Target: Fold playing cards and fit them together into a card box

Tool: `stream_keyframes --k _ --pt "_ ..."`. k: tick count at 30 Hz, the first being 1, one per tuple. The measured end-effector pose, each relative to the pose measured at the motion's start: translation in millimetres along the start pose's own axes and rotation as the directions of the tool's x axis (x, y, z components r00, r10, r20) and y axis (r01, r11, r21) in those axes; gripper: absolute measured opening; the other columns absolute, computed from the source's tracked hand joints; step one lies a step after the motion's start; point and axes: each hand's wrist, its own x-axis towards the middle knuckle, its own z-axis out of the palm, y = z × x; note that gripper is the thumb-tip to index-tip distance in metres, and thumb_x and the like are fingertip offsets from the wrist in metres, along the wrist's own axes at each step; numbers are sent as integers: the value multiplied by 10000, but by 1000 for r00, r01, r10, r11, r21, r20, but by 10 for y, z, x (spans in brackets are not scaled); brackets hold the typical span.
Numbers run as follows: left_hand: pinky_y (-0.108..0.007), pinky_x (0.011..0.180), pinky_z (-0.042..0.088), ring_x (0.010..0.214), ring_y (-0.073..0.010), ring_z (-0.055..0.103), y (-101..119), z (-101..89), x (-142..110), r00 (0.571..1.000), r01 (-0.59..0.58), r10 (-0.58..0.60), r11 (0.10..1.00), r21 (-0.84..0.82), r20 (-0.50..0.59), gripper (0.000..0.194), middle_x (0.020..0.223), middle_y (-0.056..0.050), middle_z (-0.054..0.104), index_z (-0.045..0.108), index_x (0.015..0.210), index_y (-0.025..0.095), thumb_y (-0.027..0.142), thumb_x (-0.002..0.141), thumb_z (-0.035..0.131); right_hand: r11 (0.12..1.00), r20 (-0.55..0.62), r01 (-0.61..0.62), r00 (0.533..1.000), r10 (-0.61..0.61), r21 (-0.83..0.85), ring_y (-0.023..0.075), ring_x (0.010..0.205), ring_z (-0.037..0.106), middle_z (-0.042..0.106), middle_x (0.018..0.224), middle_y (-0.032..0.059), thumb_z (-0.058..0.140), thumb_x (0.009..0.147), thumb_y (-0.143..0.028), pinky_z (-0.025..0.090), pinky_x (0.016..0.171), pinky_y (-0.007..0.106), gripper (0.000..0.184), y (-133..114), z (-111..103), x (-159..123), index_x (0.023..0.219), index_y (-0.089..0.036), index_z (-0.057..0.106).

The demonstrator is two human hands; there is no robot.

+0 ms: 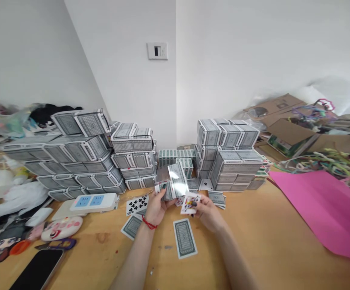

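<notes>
My left hand (159,207), with a red string bracelet at the wrist, is closed on some grey-backed playing cards (177,181); one stands up at an angle and shines with glare. Beside it, my right hand (206,211) pinches a face card (189,202), its picture side towards me. Just below my hands a single playing card (185,238) lies face down on the wooden table (217,266). Left of my left wrist are a ten of clubs (137,204) and a face-down card (131,226). A small pile of cards (217,198) rests right of my right hand.
Stacked blocks of folded cards rise at left (87,151) and right (235,161). A white power strip (94,202), a phone (38,270) and a box cutter (58,244) lie left. A pink sheet (326,213) and cardboard boxes (295,133) occupy the right.
</notes>
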Motion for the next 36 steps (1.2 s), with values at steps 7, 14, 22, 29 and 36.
stream_keyframes --k 7,14,22,29,36 --pt "-296 613 552 623 -129 623 -7 9 0 1000 -3 3 1000 17 -8 237 755 -16 664 569 898 153 175 669 626 959 -456 272 865 -209 77 73 394 472 614 592 -33 701 575 -335 361 395 191 274 14 -130 124 741 -185 543" --pt "-302 596 550 646 -138 623 -7 -3 11 999 -32 32 999 9 -12 250 774 -15 659 562 895 170 169 655 633 962 -481 217 833 -272 -168 94 352 441 537 421 -54 648 618 -402 308 366 197 284 23 -132 116 703 -182 489" --pt "-285 571 544 685 -152 620 -43 -19 39 993 -110 112 991 81 -22 296 788 -17 648 546 902 163 221 632 654 899 -442 214 813 -380 -381 95 352 403 487 419 -62 573 675 -440 312 373 211 275 50 -166 122 714 -187 472" --pt "-273 570 539 755 -168 614 -66 -29 44 991 -135 136 983 121 -3 357 895 -41 636 541 930 162 266 613 667 852 -350 167 860 -372 -495 115 354 406 463 404 -63 502 729 -419 330 386 231 228 62 -111 107 724 -194 460" --pt "-249 540 532 736 -163 614 -74 -33 46 989 -150 150 977 151 12 344 880 -37 637 544 915 167 274 612 664 865 -298 168 893 -336 -472 117 358 421 546 484 -37 488 738 -420 337 391 240 225 39 -112 104 704 -216 400"
